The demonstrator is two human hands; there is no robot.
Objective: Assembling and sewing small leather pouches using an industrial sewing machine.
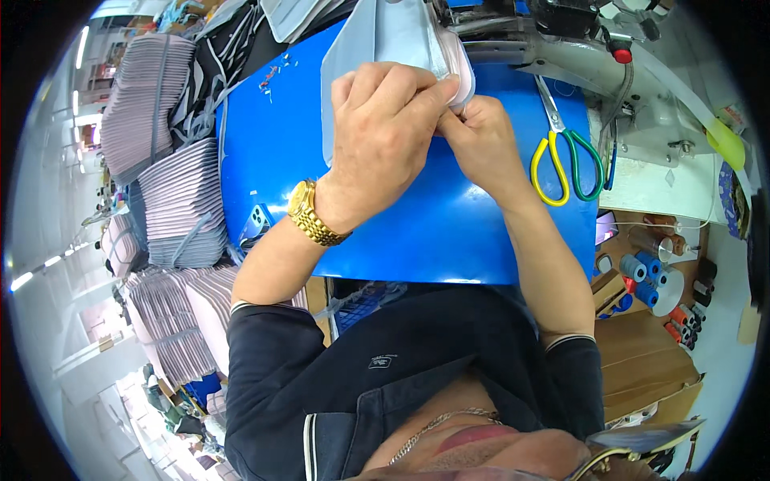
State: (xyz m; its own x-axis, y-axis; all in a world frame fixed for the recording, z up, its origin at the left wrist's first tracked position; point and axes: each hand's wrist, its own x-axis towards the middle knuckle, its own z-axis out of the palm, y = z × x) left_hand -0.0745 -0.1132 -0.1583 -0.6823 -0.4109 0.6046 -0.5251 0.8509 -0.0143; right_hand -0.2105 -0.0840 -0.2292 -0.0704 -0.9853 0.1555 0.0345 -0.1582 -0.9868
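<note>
My left hand, with a gold watch at the wrist, is closed on a pale grey-blue fabric piece with a pinkish rounded edge, near the sewing machine at the top of the view. My right hand is pinched at the same edge, just right of and below the left fingers, which partly hide what the fingertips hold. To its right, scissors with yellow and green handles lie on the blue work surface.
Tied stacks of pink and grey pieces line the left, with more pieces at the top. A phone lies at the surface's left edge. Thread spools and cardboard are lower right. A hose hangs by the machine.
</note>
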